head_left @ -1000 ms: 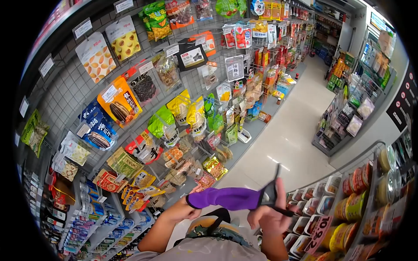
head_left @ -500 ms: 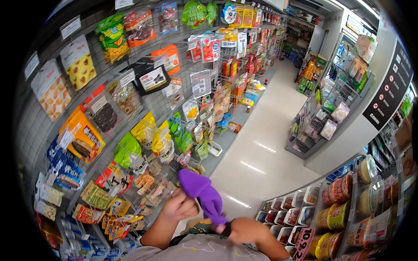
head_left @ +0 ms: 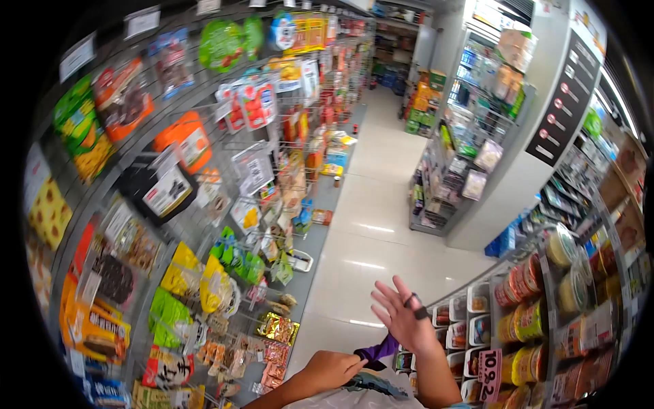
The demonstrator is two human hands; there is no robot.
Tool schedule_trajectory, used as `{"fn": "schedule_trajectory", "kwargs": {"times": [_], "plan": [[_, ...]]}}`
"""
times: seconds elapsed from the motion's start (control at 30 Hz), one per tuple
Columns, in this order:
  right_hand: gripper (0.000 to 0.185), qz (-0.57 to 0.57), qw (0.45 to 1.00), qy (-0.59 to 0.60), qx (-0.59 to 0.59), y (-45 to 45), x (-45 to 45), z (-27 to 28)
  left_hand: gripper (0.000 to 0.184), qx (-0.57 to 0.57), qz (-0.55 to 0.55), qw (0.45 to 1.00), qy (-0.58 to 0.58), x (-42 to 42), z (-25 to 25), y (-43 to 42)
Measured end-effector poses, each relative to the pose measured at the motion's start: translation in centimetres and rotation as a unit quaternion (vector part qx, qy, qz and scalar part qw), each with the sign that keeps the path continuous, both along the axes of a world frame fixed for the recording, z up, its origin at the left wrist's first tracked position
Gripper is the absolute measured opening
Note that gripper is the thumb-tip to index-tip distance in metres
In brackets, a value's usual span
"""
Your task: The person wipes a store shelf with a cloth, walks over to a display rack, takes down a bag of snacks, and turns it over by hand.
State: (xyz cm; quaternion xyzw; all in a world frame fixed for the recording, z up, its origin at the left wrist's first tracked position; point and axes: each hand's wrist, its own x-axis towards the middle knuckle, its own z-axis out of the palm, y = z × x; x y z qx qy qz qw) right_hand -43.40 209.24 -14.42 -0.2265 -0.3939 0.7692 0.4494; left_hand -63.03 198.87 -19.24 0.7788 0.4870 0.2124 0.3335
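Note:
A purple fabric bundle (head_left: 383, 349) with a dark end hangs in front of my body, low in the view. My left hand (head_left: 334, 371) is closed around its dark end, fingers pinched together. Just above and right of it, my right hand (head_left: 407, 320) is raised with its fingers spread and palm facing left. A black band (head_left: 420, 313) loops around part of that hand near the fingers. Part of the bundle is hidden behind my right forearm, and its exact kind cannot be made out.
Packaged snacks hang on a wire rack (head_left: 225, 146) along the left. Trays and jars fill a shelf (head_left: 521, 320) at the lower right, with a pink price card (head_left: 489, 376). A pale tiled aisle (head_left: 371, 194) runs ahead, past a basket stand (head_left: 449, 174) and a pillar (head_left: 501, 184).
My right hand has let go of the purple bundle and risen with fingers spread. My left hand has moved lower and right, holding the bundle's dark end. The view has turned left to right.

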Motion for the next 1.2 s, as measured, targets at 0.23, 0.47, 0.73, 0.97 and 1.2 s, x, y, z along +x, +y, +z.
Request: {"fn": "schedule_trajectory", "kwargs": {"times": [0.23, 0.47, 0.73, 0.97, 1.2], "plan": [[0.067, 0.05, 0.695, -0.642, 0.32, 2.2, -2.3, -15.4, 0.039, 0.057, -0.105, 0.992, 0.047, -1.4, -0.4, 5.6], [0.078, 0.312, 0.769, -0.529, 0.176, 8.8, -1.5, -7.7, 0.035, 0.012, -0.06, 0.997, 0.056, -2.6, -0.6, 11.9], [0.067, 0.448, 0.822, -0.223, 0.272, 18.0, -0.8, -9.4, 0.025, -0.104, -0.009, 0.994, 0.018, -2.6, 2.1, 20.4], [0.04, 0.495, 0.766, -0.268, 0.311, 25.1, 2.2, -11.0, 0.03, -0.141, -0.098, 0.984, 0.056, 1.6, 4.2, 29.1], [0.033, 0.388, 0.776, -0.387, 0.312, 29.7, 2.0, -14.2, 0.027, -0.095, -0.052, 0.983, 0.147, 2.4, 2.1, 36.3]]}}
